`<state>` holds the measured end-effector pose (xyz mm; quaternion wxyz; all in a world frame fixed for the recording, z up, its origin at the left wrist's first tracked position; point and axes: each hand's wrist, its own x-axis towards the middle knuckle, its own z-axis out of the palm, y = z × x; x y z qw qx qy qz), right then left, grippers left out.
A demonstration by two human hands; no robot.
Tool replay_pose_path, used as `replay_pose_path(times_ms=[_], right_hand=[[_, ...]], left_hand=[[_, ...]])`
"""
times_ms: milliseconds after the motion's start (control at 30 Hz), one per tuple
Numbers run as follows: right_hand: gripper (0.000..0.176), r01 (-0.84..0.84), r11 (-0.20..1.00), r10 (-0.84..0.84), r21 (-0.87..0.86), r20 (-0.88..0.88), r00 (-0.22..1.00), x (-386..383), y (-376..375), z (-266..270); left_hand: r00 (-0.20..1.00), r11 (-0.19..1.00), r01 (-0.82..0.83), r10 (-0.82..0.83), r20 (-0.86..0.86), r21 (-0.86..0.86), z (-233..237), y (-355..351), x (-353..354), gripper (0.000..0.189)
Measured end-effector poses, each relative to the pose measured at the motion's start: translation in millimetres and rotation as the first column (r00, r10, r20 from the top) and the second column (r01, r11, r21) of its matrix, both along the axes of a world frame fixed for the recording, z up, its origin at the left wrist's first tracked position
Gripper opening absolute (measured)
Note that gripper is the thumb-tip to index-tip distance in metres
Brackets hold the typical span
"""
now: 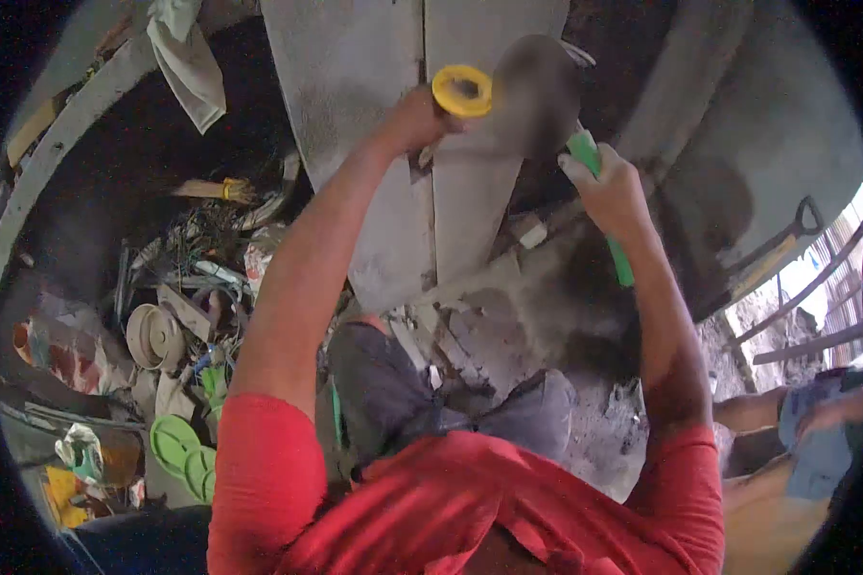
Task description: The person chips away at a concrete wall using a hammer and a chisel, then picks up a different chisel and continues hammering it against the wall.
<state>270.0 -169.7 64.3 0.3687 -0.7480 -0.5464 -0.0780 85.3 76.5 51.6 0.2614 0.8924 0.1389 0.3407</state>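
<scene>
Near the top centre, my left hand [420,120] is closed on a yellow ring-shaped object [463,90], whose middle looks dark. My right hand [605,187], to the right of it, grips a green handle [585,150]; a green length also shows below the wrist. Beyond that handle a dark round shape [539,96] is blurred, and I cannot make out what it is. It lies between my two hands, close to the yellow ring. Behind them stand grey boards [364,57].
Mixed scrap and a beige round part [154,336] lie at the left, with green round lids [174,443] below. A tool with a looped handle [807,218] leans at the right. Another person's arm [750,410] shows at the lower right. A white block [528,231] lies near the boards.
</scene>
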Motion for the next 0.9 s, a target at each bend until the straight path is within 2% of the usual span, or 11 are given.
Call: replay_pose_path(times_ms=[133,200,367,400,467,500,567,600,767,833,900], right_hand=[[0.041,0.081,0.996,-0.085,-0.028,-0.243,0.966,-18,-38,55],[0.039,-0.209,0.897,0.352,0.389,-0.344,0.87,-1,-61,88],[0.038,-0.155,0.684,0.336,0.713,-0.119,0.934,60,-94,181],[0.038,-0.131,0.693,0.237,0.709,-0.052,0.97,59,-90,177],[0.037,0.124,0.805,-0.312,0.579,0.236,0.92,55,-58,130],[0.037,0.169,0.847,-0.369,0.505,0.327,0.87,42,-30,84],[0.041,0.146,0.94,-0.211,0.309,0.188,0.959,-5,6,30],[0.041,0.152,0.976,-0.119,-0.158,0.198,0.973,-4,16,18],[0.038,0.02,1.0,-0.02,0.015,-0.003,1.0,18,-18,30],[0.039,0.008,0.991,-0.012,0.137,0.03,0.999,8,-42,67],[0.041,-0.025,0.97,0.037,0.242,-0.047,0.998,20,-63,109]], left_hand=[[0.998,0.989,0.023,-0.013,0.062,-0.149,8,-17,-10,0.046],[0.999,0.987,0.014,-0.006,0.052,-0.159,6,-12,-9,0.047],[0.999,0.984,0.026,-0.018,0.05,-0.178,-7,10,3,0.051],[0.996,0.985,0.041,-0.028,0.081,-0.165,-7,9,2,0.052],[0.994,0.986,0.056,-0.04,0.102,-0.159,-9,6,-1,0.052],[0.995,0.991,0.035,-0.023,0.094,-0.13,-5,5,-1,0.053],[0.996,0.995,0.021,-0.012,0.084,-0.1,-1,5,1,0.053],[0.999,0.997,-0.015,0.018,0.044,-0.08,1,10,1,0.053],[0.991,0.978,-0.129,0.131,0.005,-0.161,1,-6,-5,0.05],[0.969,0.969,0.164,-0.124,0.214,-0.183,-15,21,7,0.048],[0.992,0.992,0.019,-0.004,0.125,-0.125,0,5,8,0.048]])
